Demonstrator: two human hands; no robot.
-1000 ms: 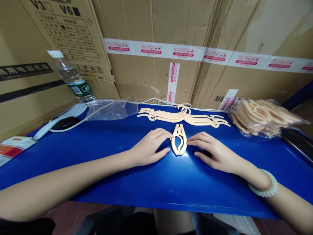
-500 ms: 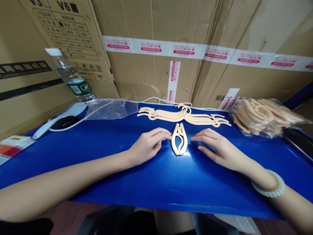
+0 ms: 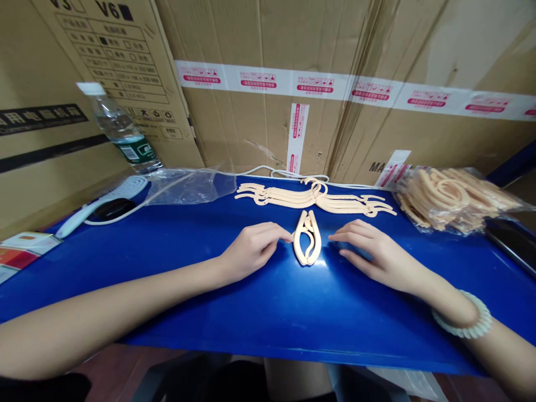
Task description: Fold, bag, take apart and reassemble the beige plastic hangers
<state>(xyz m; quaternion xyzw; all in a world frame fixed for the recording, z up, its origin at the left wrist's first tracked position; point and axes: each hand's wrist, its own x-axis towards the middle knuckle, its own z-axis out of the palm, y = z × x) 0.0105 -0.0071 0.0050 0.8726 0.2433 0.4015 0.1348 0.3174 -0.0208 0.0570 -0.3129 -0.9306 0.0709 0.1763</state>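
Observation:
A folded cream plastic hanger (image 3: 298,245) lies on the blue table between my hands, its two arms folded together into a teardrop. My left hand (image 3: 256,249) is beside it with fingers stretched forward; the fingertips reach its left edge, and I cannot tell whether they press on it. On the other side my right hand (image 3: 377,254), thumb and fingers apart, rests a short gap from the hanger and holds nothing. Behind the folded one, several unfolded cream hangers (image 3: 288,197) lie stacked with their hooks toward the boxes.
At the right is a clear bag of folded hangers (image 3: 456,198), with a dark phone-like object (image 3: 513,245) beside it. To the left are a water bottle (image 3: 129,134), a plastic bag (image 3: 192,187), a pale hairbrush (image 3: 104,204) and a black object (image 3: 114,209). Cardboard boxes (image 3: 251,128) wall the back.
The fingers of my left hand have bent slightly more. My right hand, the folded hanger and the stacked hangers stay nearly where they were.

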